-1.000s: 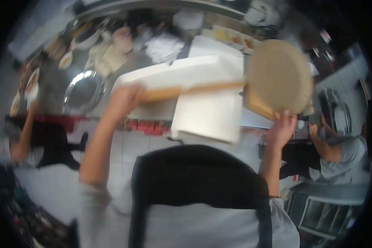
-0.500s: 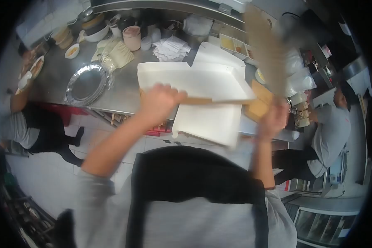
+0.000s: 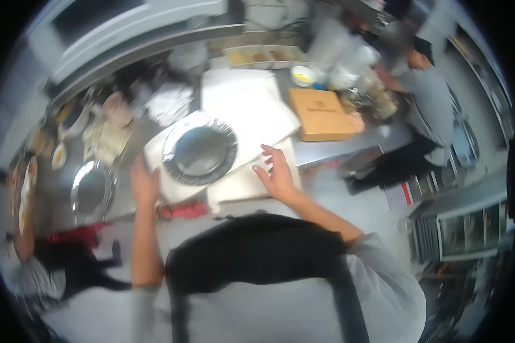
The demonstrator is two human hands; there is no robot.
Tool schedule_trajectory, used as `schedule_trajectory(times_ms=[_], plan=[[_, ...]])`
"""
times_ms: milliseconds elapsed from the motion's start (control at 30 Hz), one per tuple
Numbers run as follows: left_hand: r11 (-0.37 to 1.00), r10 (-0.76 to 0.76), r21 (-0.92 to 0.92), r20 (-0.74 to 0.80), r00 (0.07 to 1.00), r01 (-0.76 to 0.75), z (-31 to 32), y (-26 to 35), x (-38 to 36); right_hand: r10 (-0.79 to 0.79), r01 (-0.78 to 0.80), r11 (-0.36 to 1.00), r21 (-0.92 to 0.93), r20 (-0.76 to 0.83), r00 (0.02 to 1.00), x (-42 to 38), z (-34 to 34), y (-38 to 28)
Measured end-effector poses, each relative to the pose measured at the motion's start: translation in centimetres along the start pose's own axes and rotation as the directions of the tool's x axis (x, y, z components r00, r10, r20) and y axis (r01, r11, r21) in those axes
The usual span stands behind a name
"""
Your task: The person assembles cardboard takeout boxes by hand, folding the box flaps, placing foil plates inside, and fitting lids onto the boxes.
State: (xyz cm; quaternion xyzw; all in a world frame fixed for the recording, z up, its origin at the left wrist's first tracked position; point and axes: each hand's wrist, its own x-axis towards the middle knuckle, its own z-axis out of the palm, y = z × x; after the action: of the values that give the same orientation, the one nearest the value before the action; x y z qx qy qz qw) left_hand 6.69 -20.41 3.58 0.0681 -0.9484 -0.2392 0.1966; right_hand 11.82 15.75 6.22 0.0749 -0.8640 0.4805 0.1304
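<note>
A round silver foil tray (image 3: 203,153) lies on the white inside of an unfolded cardboard box (image 3: 240,91) on the steel counter. My left hand (image 3: 145,182), slightly blurred, is left of the tray beside the box's edge, with fingers extended and nothing in them. On the other side, my right hand (image 3: 277,176) hovers by the box's lower right part. Its fingers are spread and empty, apart from the tray.
Another foil tray (image 3: 92,190) sits at left. A closed brown box (image 3: 321,114) rests on the right. Behind are white papers (image 3: 169,104) and sauce containers (image 3: 263,55). One person (image 3: 432,103) stands at right; another person's arm (image 3: 26,234) shows at left.
Both hands have let go of the cardboard. A foil tray now lies on the white box. The brown piece raised by my right hand is no longer there, and the view has shifted.
</note>
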Motion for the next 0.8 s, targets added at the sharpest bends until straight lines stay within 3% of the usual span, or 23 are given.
schedule_trajectory(times_ms=[33,67,100,133,200,233,300,333,367,400,433,467,500,533,567,633,667,800], plan=[[0.965,-0.212,-0.117,0.191,0.958,0.237,-0.2,-1.1,0.7,0.176,-0.167,0.983,0.073,-0.131,0.976,0.1,0.1,2.7],[0.953,-0.181,-0.190,0.265,0.947,0.236,2.1,-5.3,1.4,0.426,-0.387,0.880,0.277,-0.096,0.900,0.6,0.0,3.6],[0.934,-0.156,-0.255,0.337,0.929,0.249,4.7,-8.3,1.8,0.629,-0.559,0.688,0.463,0.002,0.777,1.4,0.0,4.1],[0.877,-0.165,-0.354,0.414,0.895,0.325,3.6,-6.6,1.4,0.767,-0.673,0.426,0.605,0.153,0.623,2.3,0.2,4.8],[0.711,-0.186,-0.489,0.564,0.805,0.506,-0.7,-0.7,-0.7,0.721,-0.672,0.383,0.634,0.249,0.646,4.5,1.3,7.3],[0.684,-0.144,-0.573,0.499,0.855,0.450,-0.2,0.3,-2.1,0.683,-0.689,0.408,0.600,0.300,0.666,5.8,1.6,8.4],[0.627,-0.120,-0.699,0.350,0.929,0.344,0.2,1.2,-6.3,0.745,-0.751,0.378,0.541,0.303,0.594,7.9,1.8,9.0],[0.581,-0.107,-0.721,0.391,0.914,0.377,-1.2,4.1,-7.8,0.759,-0.768,0.407,0.494,0.285,0.585,8.9,1.5,8.7],[0.641,-0.055,-0.722,0.298,0.953,0.262,-0.1,4.5,-9.3,0.769,-0.784,0.434,0.444,0.270,0.579,9.7,1.2,8.6],[0.505,-0.075,-0.794,0.349,0.934,0.338,-1.1,7.7,-10.0,0.749,-0.776,0.407,0.481,0.310,0.585,10.5,1.7,9.2],[0.460,-0.128,-0.804,0.361,0.924,0.378,-1.4,10.3,-10.5,0.729,-0.762,0.383,0.522,0.336,0.597,11.2,1.6,10.0],[0.433,-0.113,-0.818,0.368,0.923,0.379,-0.1,10.5,-10.9,0.645,-0.655,0.484,0.580,0.269,0.716,11.8,1.0,10.8],[0.438,-0.093,-0.827,0.348,0.933,0.352,0.3,10.6,-11.2,0.539,-0.522,0.574,0.631,0.189,0.821,12.7,0.2,11.1],[0.439,-0.066,-0.842,0.317,0.946,0.312,0.6,10.8,-10.9,0.479,-0.393,0.556,0.733,0.103,0.872,13.7,-0.6,10.9],[0.567,-0.110,-0.782,0.242,0.964,0.261,0.8,10.3,-10.0,0.555,-0.504,0.617,0.605,0.121,0.823,14.2,-3.3,6.7],[0.783,-0.168,-0.593,0.087,0.982,0.186,0.3,8.8,-7.6,0.528,-0.494,0.637,0.592,0.131,0.839,16.6,-5.8,7.1],[0.780,-0.146,-0.593,0.138,0.980,0.200,0.1,8.7,-5.9,0.520,-0.493,0.644,0.586,0.138,0.843,17.7,-7.0,8.0],[0.794,-0.021,-0.555,0.382,0.924,0.247,3.8,10.3,4.6,0.455,-0.523,0.821,0.230,0.290,0.842,21.2,-8.8,13.7]])
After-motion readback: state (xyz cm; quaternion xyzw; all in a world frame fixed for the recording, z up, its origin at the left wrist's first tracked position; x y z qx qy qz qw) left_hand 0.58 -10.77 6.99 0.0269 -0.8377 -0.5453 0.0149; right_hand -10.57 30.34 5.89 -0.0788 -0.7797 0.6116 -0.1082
